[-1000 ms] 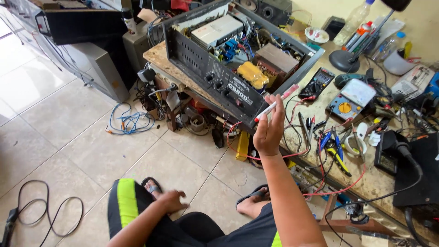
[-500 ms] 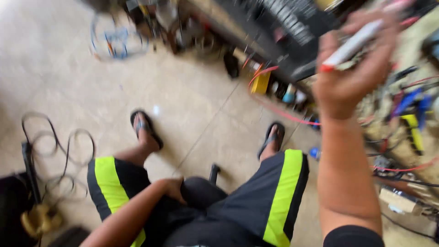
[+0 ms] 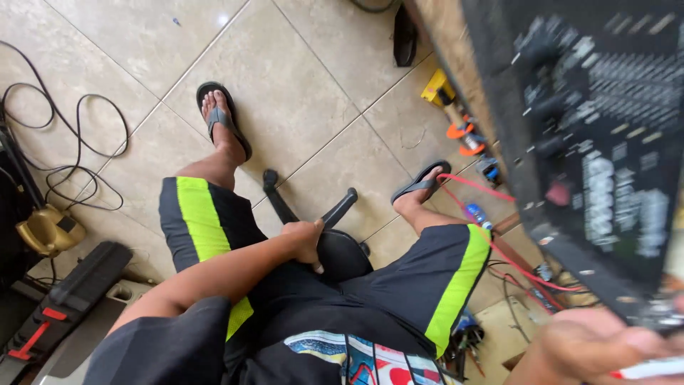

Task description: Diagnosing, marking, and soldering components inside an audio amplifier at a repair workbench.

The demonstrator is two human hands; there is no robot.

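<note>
The view has tipped from the cluttered tabletop straight down to the person's lap and the tiled floor (image 3: 299,93). The right hand (image 3: 605,346), held up high over the amplifier (image 3: 605,142) a second ago, now sits low at the near right, fingers around the white and red pen (image 3: 652,368). The left hand (image 3: 305,239) has moved from the knee to the front edge of the chair seat (image 3: 342,253).
</note>
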